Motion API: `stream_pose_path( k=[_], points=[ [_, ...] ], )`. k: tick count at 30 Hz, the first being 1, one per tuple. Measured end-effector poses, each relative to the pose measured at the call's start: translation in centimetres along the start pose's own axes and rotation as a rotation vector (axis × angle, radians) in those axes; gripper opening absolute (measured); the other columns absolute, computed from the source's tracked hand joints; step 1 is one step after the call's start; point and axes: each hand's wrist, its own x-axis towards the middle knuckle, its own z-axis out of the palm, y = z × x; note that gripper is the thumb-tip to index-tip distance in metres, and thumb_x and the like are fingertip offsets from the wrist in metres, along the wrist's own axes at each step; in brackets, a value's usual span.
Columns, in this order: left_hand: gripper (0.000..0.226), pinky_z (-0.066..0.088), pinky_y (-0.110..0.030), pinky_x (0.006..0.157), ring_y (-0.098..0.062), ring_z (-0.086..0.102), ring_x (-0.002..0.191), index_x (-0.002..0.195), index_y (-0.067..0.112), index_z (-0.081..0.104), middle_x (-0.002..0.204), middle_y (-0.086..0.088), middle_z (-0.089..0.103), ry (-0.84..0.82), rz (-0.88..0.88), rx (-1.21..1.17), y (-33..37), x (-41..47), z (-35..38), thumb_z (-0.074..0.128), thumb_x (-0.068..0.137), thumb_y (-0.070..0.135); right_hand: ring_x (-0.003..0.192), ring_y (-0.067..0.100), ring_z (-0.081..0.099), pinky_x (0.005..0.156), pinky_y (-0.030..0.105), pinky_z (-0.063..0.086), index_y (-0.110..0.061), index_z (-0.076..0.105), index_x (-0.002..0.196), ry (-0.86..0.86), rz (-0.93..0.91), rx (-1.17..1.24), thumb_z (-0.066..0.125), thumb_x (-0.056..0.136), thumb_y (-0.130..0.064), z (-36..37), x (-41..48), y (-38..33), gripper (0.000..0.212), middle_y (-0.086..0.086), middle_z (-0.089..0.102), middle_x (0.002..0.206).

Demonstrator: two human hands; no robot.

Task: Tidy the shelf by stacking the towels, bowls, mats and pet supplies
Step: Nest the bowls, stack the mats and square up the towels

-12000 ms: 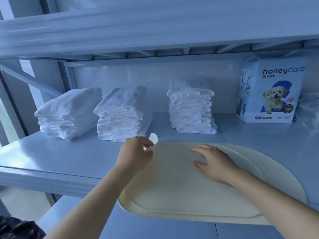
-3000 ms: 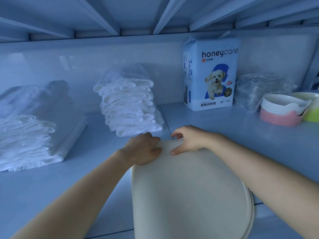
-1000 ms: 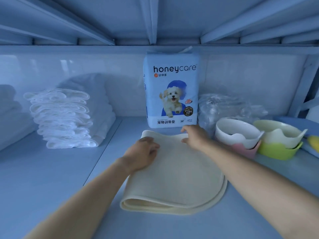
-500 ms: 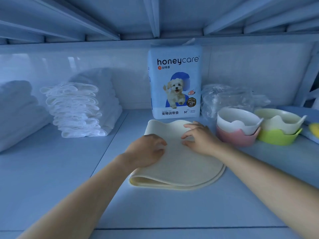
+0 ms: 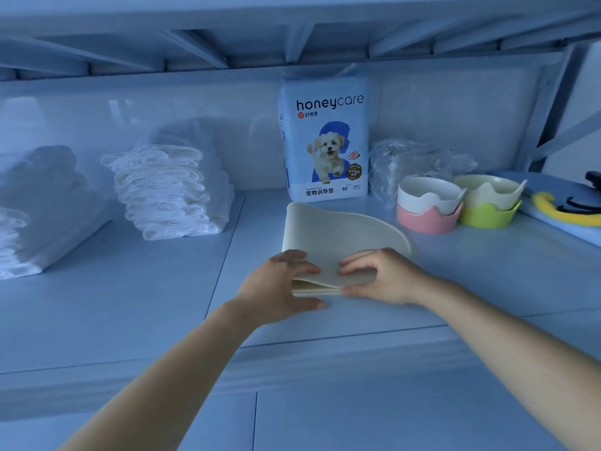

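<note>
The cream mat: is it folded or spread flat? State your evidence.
Folded: the mat shows stacked layer edges at its near side, between the left hand and right hand.

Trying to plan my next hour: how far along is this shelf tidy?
Done, it seems: towels sit in folded stacks, bowls are nested in two pairs, the pet pad pack stands upright at the back. In hand: the left hand and right hand pinch the near edge of the cream mats, whose top layer curls up. Left: flattening those mats, and perhaps the crumpled plastic bag.
</note>
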Motion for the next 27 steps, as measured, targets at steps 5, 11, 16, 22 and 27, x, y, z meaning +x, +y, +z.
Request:
stream_pose_path(
  k=[5,11,16,22,27],
  points=[
    [0.043,0.042,-0.024,0.091,-0.013,0.053,0.115,0.123,0.038,0.056,0.141,0.011,0.042,0.095,0.011,0.107,0.0,-0.1,0.4,0.065,0.081,0.046,0.11,-0.003,0.051,0.099,0.01,0.03,-0.02,0.07,0.107,0.049,0.017,-0.023,0.08,0.069,-0.035,0.1,-1.5,-0.3,0.042,-0.004,0.062,0.123],
    [0.037,0.048,-0.031,0.083,-0.021,0.057,0.107,0.123,0.038,0.056,0.128,0.008,0.053,0.044,0.1,0.312,1.0,0.2,-0.1,0.055,0.086,0.043,0.111,-0.001,0.054,0.098,0.011,0.032,-0.021,0.071,0.105,0.054,0.068,0.008,0.08,0.07,-0.033,0.1,-1.6,-0.4,0.038,-0.005,0.063,0.123],
    [0.03,0.046,-0.028,0.067,-0.023,0.058,0.092,0.116,0.031,0.055,0.109,0.004,0.061,0.061,0.121,0.478,1.6,0.3,0.3,0.043,0.089,0.037,0.112,-0.001,0.055,0.098,0.012,0.035,-0.022,0.071,0.105,0.065,0.069,-0.046,0.078,0.072,-0.034,0.0,-1.4,-0.3,0.036,-0.009,0.065,0.119],
    [0.03,0.04,-0.026,0.061,-0.024,0.06,0.087,0.113,0.032,0.055,0.104,0.005,0.062,0.095,0.075,0.497,2.0,0.6,1.1,0.044,0.086,0.036,0.112,0.001,0.056,0.098,0.012,0.037,-0.022,0.07,0.107,0.068,0.049,-0.114,0.068,0.071,-0.021,-0.1,-1.3,-0.4,0.036,-0.011,0.066,0.116],
    [0.044,0.045,-0.027,0.077,-0.019,0.056,0.099,0.121,0.047,0.052,0.117,0.02,0.059,-0.028,0.053,0.335,1.5,1.7,0.2,0.055,0.078,0.037,0.11,0.003,0.058,0.096,0.009,0.037,-0.021,0.07,0.108,0.058,0.029,-0.123,0.061,0.074,-0.006,-0.9,-1.2,0.2,0.038,-0.008,0.066,0.116]
  ],
)
